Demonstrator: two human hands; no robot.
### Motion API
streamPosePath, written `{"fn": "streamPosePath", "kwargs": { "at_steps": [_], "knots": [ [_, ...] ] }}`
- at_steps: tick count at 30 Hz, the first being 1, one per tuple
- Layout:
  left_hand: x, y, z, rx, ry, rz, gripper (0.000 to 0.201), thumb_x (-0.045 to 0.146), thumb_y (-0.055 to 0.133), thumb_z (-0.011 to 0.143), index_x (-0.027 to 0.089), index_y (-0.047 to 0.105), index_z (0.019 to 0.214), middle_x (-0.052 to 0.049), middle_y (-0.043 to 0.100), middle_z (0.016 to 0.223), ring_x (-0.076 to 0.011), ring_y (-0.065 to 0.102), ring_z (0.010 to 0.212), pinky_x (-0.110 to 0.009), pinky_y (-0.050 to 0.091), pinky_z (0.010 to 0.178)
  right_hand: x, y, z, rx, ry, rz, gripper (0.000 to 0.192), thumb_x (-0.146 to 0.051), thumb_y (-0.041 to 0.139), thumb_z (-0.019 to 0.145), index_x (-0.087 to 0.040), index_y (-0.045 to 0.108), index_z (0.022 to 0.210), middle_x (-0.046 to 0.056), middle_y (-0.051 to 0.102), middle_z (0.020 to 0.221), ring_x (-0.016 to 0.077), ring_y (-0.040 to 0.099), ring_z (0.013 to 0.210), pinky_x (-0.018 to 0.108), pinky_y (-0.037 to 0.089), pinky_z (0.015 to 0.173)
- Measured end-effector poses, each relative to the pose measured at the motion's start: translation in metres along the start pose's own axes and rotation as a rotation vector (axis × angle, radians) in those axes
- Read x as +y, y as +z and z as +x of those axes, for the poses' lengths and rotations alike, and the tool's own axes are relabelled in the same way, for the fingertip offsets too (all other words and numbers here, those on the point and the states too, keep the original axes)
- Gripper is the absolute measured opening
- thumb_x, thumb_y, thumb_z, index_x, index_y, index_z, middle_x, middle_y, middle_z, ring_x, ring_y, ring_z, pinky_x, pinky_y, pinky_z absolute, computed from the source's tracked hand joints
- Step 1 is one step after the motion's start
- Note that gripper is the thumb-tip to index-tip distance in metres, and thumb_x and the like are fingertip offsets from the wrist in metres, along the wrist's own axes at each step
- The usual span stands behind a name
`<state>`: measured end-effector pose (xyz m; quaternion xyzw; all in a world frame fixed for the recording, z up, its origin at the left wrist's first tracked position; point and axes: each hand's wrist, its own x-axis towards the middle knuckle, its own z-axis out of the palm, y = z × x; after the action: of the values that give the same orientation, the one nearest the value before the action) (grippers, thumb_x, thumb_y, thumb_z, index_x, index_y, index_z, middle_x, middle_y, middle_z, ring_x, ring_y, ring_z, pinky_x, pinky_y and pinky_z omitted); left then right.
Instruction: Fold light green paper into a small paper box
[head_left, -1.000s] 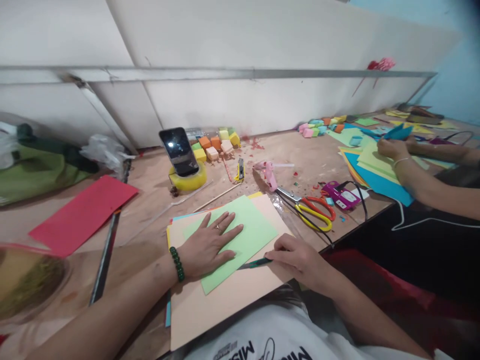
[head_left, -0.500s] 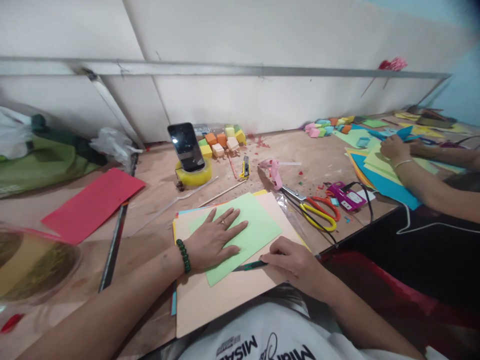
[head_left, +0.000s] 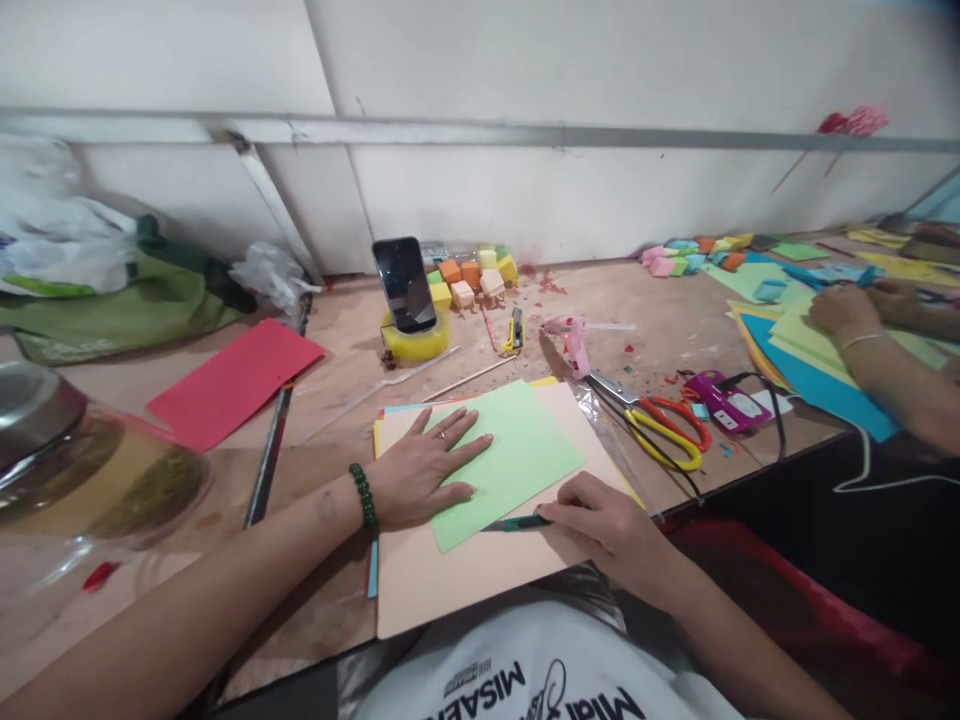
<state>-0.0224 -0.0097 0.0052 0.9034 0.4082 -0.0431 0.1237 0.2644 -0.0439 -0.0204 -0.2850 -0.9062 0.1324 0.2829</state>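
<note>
Flat left hand (head_left: 420, 468) pins a light-green paper sheet (head_left: 517, 455) at the desk's (head_left: 645, 335) near edge; right hand (head_left: 600, 520) clenches a green-handled craft knife (head_left: 519, 523) at the sheet's five-o'clock edge.
A slip could send the blade toward the spread fingers or tear the sheet. Against the earlier frame, only the view differs, turned left; both hands keep their places.

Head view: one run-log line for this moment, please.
left hand flat on green sheet | right hand holds green cutter at sheet edge | scissors aside

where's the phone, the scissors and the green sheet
phone (head_left: 405, 283), head view, middle of its dark screen
scissors (head_left: 670, 428), head view, on the handles
green sheet (head_left: 517, 455), head view, bare middle of the paper
</note>
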Motion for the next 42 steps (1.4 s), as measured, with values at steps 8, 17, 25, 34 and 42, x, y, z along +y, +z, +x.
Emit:
{"fn": "streamPosePath", "kwargs": {
  "at_steps": [8, 17, 25, 34, 42],
  "knots": [
    [0.006, -0.005, 0.000, -0.022, -0.026, -0.030, 0.064, 0.056, 0.033, 0.093, 0.025, 0.025, 0.149, -0.016, 0.013, 0.158, -0.0322, 0.014, 0.145, -0.062, 0.008, 0.111, -0.008, 0.003, 0.003, 0.003, -0.020, -0.021, 0.028, -0.013, 0.040, 0.094, -0.022, 0.063, 0.107, 0.003, 0.056, 0.077, 0.0143, 0.053, 0.068, 0.022, 0.046, 0.057],
    [0.006, -0.005, -0.001, -0.003, -0.022, -0.036, 0.063, 0.055, 0.035, 0.093, 0.025, 0.025, 0.148, -0.016, 0.015, 0.157, -0.0310, 0.014, 0.145, -0.061, 0.009, 0.111, -0.019, 0.003, 0.014, -0.040, -0.034, 0.013, 0.027, -0.012, 0.040, 0.094, -0.018, 0.065, 0.102, 0.004, 0.056, 0.075, 0.0134, 0.053, 0.066, 0.022, 0.045, 0.057],
    [0.005, -0.004, -0.002, -0.003, -0.023, -0.030, 0.064, 0.057, 0.033, 0.093, 0.025, 0.025, 0.148, -0.016, 0.015, 0.157, -0.0309, 0.014, 0.145, -0.061, 0.010, 0.111, -0.042, 0.012, 0.026, -0.063, -0.108, 0.059, 0.024, -0.013, 0.042, 0.094, -0.017, 0.066, 0.096, 0.004, 0.057, 0.074, 0.0119, 0.050, 0.062, 0.021, 0.044, 0.053],
    [-0.002, -0.001, -0.007, 0.064, -0.012, -0.024, 0.086, 0.072, 0.048, 0.078, 0.024, 0.031, 0.147, -0.020, 0.024, 0.154, -0.0401, 0.020, 0.142, -0.065, 0.012, 0.110, 0.027, -0.043, 0.001, 0.366, 0.444, -0.323, 0.015, -0.025, 0.047, 0.092, -0.020, 0.059, 0.098, 0.011, 0.062, 0.092, 0.0257, 0.059, 0.089, 0.039, 0.050, 0.076],
    [0.003, -0.001, -0.009, 0.076, -0.189, -0.045, 0.102, 0.075, 0.060, 0.066, 0.022, 0.029, 0.148, -0.023, 0.026, 0.152, -0.0412, 0.020, 0.141, -0.064, 0.017, 0.110, 0.076, -0.031, -0.014, 0.325, 0.503, -0.525, 0.024, -0.027, 0.042, 0.093, -0.021, 0.063, 0.085, 0.008, 0.064, 0.084, 0.0235, 0.060, 0.084, 0.039, 0.052, 0.071]
  ]
}}
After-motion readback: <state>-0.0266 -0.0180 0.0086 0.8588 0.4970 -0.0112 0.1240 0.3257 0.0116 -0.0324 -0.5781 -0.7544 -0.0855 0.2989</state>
